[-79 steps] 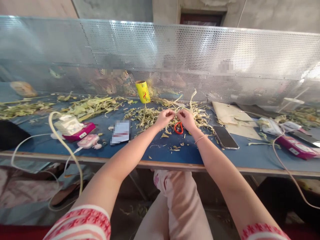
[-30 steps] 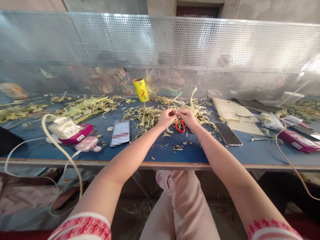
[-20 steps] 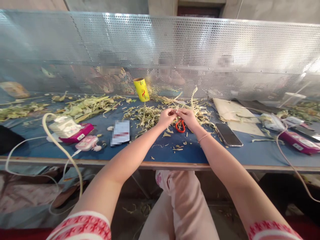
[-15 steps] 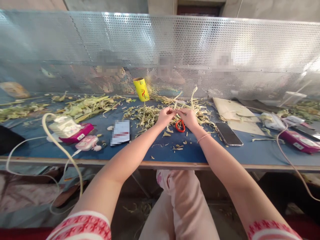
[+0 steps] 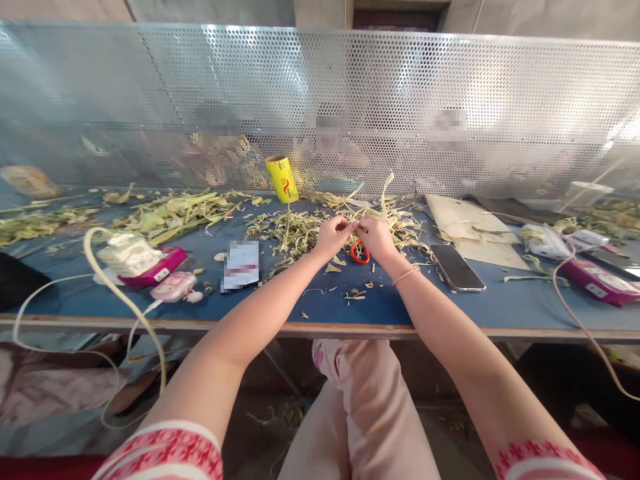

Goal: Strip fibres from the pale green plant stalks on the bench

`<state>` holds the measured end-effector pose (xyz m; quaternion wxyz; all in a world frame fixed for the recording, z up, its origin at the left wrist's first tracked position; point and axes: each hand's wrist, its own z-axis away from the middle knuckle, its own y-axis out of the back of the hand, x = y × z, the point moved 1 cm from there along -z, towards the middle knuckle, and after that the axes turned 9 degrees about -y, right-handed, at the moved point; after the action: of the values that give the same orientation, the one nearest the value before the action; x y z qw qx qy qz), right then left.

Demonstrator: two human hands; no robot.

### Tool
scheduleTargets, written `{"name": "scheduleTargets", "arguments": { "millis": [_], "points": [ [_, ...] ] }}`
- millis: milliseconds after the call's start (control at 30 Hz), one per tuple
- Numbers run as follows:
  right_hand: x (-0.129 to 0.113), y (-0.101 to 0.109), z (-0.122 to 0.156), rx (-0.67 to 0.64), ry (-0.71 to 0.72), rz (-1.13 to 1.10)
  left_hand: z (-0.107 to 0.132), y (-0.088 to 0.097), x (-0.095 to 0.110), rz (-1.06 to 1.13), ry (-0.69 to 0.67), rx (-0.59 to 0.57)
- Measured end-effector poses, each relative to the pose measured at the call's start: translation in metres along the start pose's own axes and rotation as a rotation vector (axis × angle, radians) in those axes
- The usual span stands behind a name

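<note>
Both hands meet above a loose pile of pale green, curled plant strips (image 5: 295, 230) in the middle of the blue table. My left hand (image 5: 334, 237) is closed, thumb and fingertips pinched together. Its tips almost touch those of my right hand (image 5: 376, 237), which is pinched too. Whatever lies between the fingertips is too small to make out. Just below the hands shows a red-orange loop handle (image 5: 360, 252), probably of scissors; the rest of it is hidden. One long pale strip (image 5: 386, 190) sticks up behind my right hand.
A yellow tube (image 5: 283, 180) stands behind the pile, before a perforated metal screen (image 5: 350, 87). Phones (image 5: 457, 268) (image 5: 241, 265) lie either side. Left are a cabled magenta device (image 5: 153, 267) and more leaves (image 5: 185, 210); right, brown cardboard (image 5: 465, 220) and another magenta device (image 5: 600, 280).
Both hands have stayed over the pile, their pinched fingertips shifting slightly to the right. The pale strip rising by the fingertips earlier no longer shows clearly there. The objects around have not moved.
</note>
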<state>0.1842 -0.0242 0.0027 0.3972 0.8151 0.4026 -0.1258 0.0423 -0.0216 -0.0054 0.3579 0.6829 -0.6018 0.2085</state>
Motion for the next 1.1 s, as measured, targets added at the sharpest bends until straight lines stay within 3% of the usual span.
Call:
{"name": "scheduleTargets", "arguments": {
  "millis": [333, 533, 900, 1100],
  "points": [
    [-0.001, -0.006, 0.001, 0.035, -0.173, -0.247, -0.006, 0.001, -0.006, 0.16, 0.098, 0.036],
    [0.005, -0.008, -0.002, 0.019, -0.26, -0.37, -0.007, 0.001, 0.002, 0.165, 0.107, 0.054],
    [0.004, -0.01, -0.003, 0.025, -0.268, -0.384, -0.008, -0.001, -0.002, 0.226, 0.159, 0.038],
    [0.007, -0.011, -0.004, 0.018, -0.268, -0.405, -0.007, -0.001, 0.0, 0.229, 0.09, -0.022]
  ]
}}
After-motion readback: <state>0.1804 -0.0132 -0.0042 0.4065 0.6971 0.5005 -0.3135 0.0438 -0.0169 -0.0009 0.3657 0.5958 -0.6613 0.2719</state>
